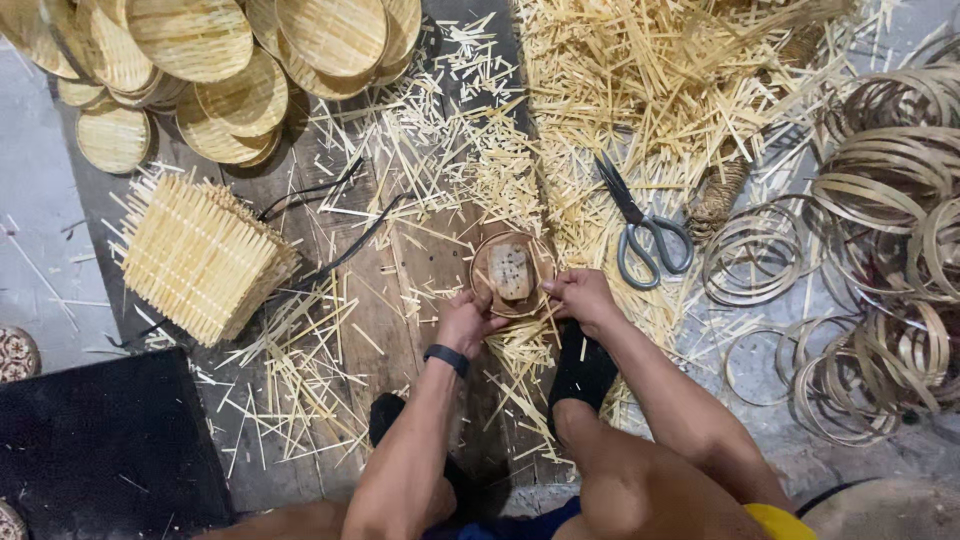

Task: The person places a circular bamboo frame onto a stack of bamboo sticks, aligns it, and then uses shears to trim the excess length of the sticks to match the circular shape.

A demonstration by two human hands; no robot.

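Bamboo hoop [512, 275] holds one small pale block [511, 271]; left hand [466, 321] and right hand [580, 297] pinch its rim. One pair of scissors [645, 228] lies just right of it.

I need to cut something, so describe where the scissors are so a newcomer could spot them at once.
Start at the big heap of pale bamboo offcuts at top centre. At its lower edge, just above the right hand, lie the scissors, the only grey-handled metal tool.

One pair of scissors [645, 232] is lying mid-frame; roughly ten woven round trays [215, 60] are piling upper left; one square-mat stack [200, 255] is sitting below.
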